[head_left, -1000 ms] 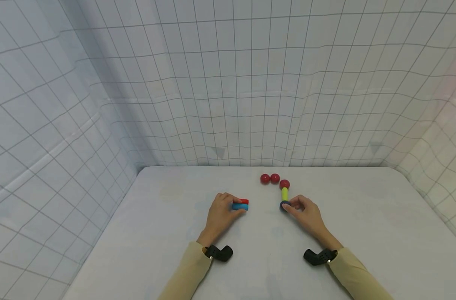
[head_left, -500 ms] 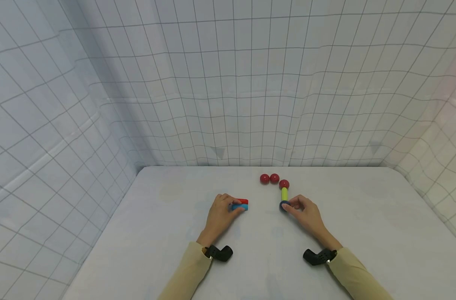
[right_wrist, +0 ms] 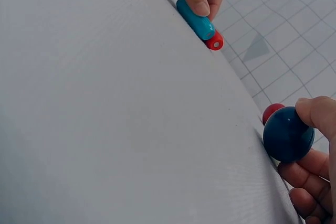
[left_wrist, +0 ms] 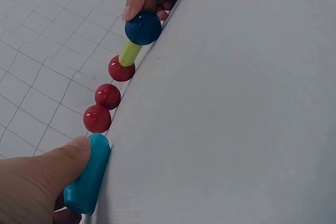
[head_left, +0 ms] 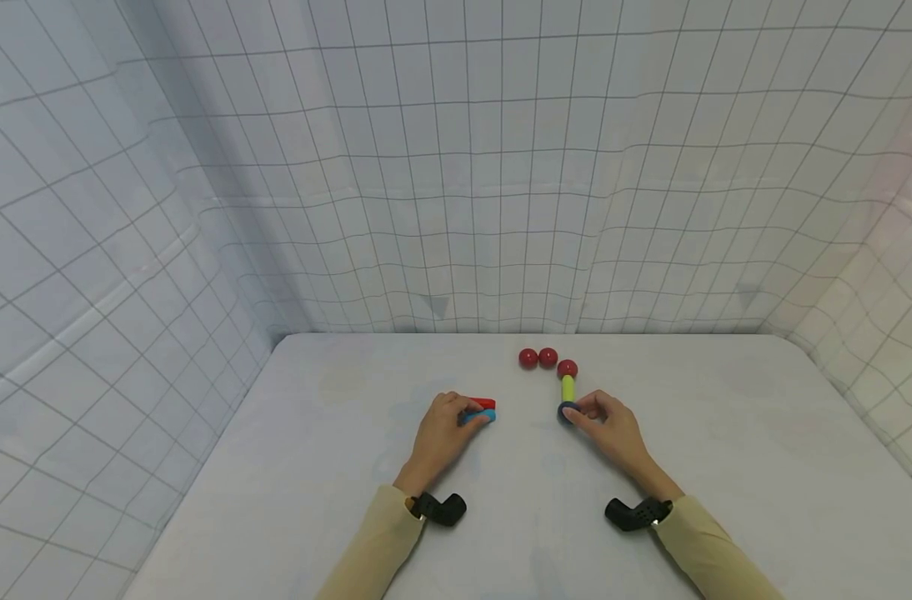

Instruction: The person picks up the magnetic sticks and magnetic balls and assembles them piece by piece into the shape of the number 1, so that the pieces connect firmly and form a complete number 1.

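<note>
Pinches a glossy light-blue plastic rod (left_wrist: pixel 91 174) in the left hand (head_left: pixel 441 428), beside a red plastic rod (head_left: pixel 486 403); likely light, stiff, slippery, best taken mid-length; beyond, between hands, shows two glossy dark-red balls (head_left: pixel 528 358); pinches a dark-blue plastic ball (left_wrist: pixel 143 28) in the right hand (head_left: pixel 612 429), against a yellow-green ribbed rod (head_left: pixel 568 389); probably rolls easily, best held by opposite sides.

Tot.: 4 balls (head_left: pixel 548 357), 3 rods (head_left: pixel 568 388)

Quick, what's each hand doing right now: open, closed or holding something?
Left hand: closed, holding the light-blue rod; whether it also grips the red rod beside it can't be told.
Right hand: closed, holding the dark-blue ball.
</note>
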`<action>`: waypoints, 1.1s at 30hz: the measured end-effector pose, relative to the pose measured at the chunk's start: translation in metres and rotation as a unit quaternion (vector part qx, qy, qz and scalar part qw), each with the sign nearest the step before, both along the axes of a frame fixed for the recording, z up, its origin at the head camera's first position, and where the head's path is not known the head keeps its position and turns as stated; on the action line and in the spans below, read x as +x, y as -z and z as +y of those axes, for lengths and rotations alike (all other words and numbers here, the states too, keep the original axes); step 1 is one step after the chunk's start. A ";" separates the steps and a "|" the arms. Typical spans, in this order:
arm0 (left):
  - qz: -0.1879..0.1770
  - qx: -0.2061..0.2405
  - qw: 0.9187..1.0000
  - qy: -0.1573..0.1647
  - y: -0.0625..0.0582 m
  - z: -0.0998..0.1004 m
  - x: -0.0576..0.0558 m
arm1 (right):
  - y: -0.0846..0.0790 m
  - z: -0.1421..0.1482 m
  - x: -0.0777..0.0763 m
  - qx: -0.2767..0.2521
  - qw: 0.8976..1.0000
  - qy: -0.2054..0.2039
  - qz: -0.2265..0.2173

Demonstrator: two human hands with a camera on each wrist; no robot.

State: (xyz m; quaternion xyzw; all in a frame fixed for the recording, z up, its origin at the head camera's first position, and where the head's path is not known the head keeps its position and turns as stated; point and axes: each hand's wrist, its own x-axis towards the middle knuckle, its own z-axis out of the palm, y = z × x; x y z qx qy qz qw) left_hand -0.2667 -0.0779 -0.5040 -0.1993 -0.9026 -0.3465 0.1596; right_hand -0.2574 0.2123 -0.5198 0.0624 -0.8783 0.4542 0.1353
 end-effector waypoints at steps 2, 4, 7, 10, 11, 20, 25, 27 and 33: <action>-0.003 -0.005 1.000 0.000 -0.001 0.001 0.001 | 0.000 0.000 0.000 0.001 1.000 0.000 -0.003; -0.008 -0.009 1.000 0.000 -0.002 0.002 0.002 | 0.000 0.000 0.000 0.004 1.000 0.001 -0.004; -0.022 -0.011 1.000 0.006 -0.005 0.004 0.004 | 0.000 0.000 -0.001 0.004 1.000 0.000 -0.004; -0.039 -0.009 0.999 0.013 -0.008 0.006 0.005 | 0.001 0.001 -0.002 0.003 1.000 -0.001 0.000; -0.045 -0.010 0.999 0.015 -0.009 0.007 0.005 | 0.000 0.000 -0.001 0.001 1.000 -0.002 0.001; -0.091 -0.047 0.995 0.016 -0.015 0.016 0.011 | -0.001 0.000 -0.001 -0.011 1.000 -0.001 -0.011; -0.109 -0.069 0.991 0.017 -0.021 0.021 0.016 | -0.002 -0.001 -0.001 -0.015 1.000 -0.005 -0.011; -0.112 -0.076 0.991 0.018 -0.023 0.024 0.018 | -0.002 -0.001 -0.001 -0.015 1.000 -0.004 -0.011; -0.130 -0.068 0.989 0.022 -0.029 0.035 0.023 | -0.002 -0.001 0.000 -0.017 1.000 -0.003 -0.008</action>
